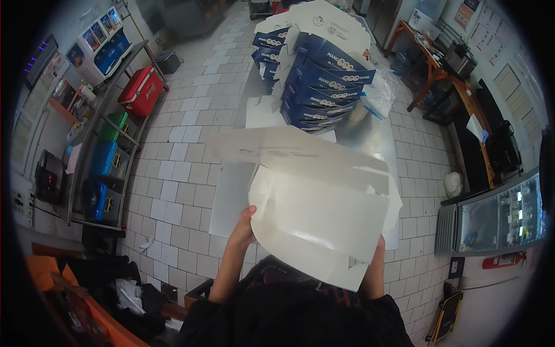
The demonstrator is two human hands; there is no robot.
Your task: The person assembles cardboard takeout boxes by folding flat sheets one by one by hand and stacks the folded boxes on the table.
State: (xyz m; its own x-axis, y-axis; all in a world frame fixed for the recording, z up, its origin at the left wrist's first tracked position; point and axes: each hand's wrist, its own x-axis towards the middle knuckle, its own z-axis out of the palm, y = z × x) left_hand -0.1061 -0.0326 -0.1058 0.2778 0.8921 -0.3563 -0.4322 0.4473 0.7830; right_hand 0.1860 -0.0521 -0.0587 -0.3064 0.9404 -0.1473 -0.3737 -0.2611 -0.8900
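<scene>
A partly folded white cardboard box (324,217) is held up close to my body, its pale inside facing me. My left hand (245,222) grips the box's left side, with the thumb near the rim. On the opposite side my right hand (380,246) is at the box's edge, its fingers mostly hidden behind the cardboard. The raised far flap looks blurred. Beyond it on the metal table (228,205) stands a tall stack of blue-and-white boxes (324,87) with printed lettering.
Clear plastic bags (381,95) lie right of the stack. At left, a metal shelf holds a red cooler (141,91) and coloured bins (104,156). To the right are a wooden counter (428,58), a glass-door fridge (503,214) and a fire extinguisher (504,261).
</scene>
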